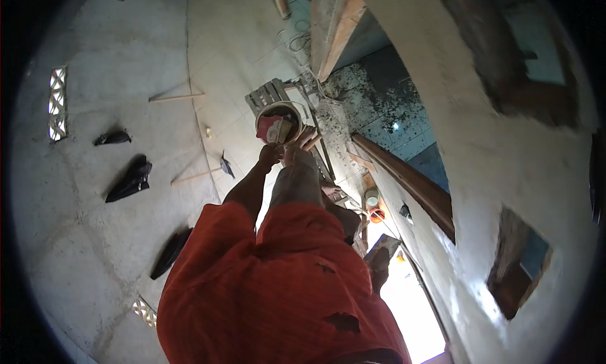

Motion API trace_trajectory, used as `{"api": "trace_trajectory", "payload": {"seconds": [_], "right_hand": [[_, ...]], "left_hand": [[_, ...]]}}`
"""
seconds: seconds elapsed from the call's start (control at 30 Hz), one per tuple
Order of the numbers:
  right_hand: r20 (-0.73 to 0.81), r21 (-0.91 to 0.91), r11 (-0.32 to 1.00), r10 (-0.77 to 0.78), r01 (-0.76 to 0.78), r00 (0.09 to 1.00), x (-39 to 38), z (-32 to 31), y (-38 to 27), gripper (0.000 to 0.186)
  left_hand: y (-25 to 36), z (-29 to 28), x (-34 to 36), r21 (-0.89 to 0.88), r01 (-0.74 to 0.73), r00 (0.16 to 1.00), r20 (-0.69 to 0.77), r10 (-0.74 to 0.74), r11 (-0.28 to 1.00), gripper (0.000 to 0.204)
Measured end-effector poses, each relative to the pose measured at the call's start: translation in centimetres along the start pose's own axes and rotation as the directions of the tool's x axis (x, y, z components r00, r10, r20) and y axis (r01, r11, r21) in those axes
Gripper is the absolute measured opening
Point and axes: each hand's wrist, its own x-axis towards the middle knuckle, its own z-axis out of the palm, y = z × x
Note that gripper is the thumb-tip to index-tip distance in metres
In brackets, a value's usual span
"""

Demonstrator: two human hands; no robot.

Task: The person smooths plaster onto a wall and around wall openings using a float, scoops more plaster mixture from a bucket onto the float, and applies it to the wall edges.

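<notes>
My left arm stretches out to a round bucket [298, 110] with a pale rim. My left hand [271, 154] is closed at its near edge, apparently gripping the rim. Inside the bucket lie a red piece [268, 124] and a tan, block-like piece, both partly shadowed. At my right side, my right hand [377, 272] is closed around a flat grey plastering trowel [383, 245]; its handle is hidden by the hand. My red shirt covers much of the lower middle.
A slatted wooden piece [266, 94] sits beyond the bucket. An orange bucket [377, 216] stands low on the right. Splattered mortar [372, 86] covers floor tiles. A long wooden beam [404, 181] leans near the plastered right wall [467, 250], which has openings. Poles [177, 99] jut from the left wall.
</notes>
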Motion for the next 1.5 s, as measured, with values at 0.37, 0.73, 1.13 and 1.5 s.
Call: {"api": "trace_trajectory", "payload": {"seconds": [0.37, 0.73, 1.13, 1.5], "right_hand": [[0.205, -0.149, 0.976, 0.187, -0.158, 0.961, 7.7, 1.9, 1.7, 0.065], [-0.03, -0.441, 0.896, -0.075, 0.054, 0.997, 12.5, 5.1, -2.7, 0.037], [-0.024, -0.337, 0.916, -0.241, 0.219, 0.97, 11.4, 4.0, 4.0, 0.039], [-0.104, -0.492, 0.87, -0.077, 0.016, 0.992, 7.6, 3.0, 4.7, 0.05]], "left_hand": [[-3.9, 5.5, 22.4, 0.515, -0.302, 0.95, 0.235, 0.206, 0.802, 0.051], [-5.8, 16.0, 32.3, -0.5, 0.209, 0.937, -0.144, -0.319, 0.84, 0.034], [-7.9, -2.0, 23.2, 0.687, -0.384, 0.751, -0.158, 0.642, 0.618, 0.045], [-1.8, 13.0, 17.5, 0.763, -0.274, 0.893, -0.024, 0.45, 0.586, 0.053]]}}
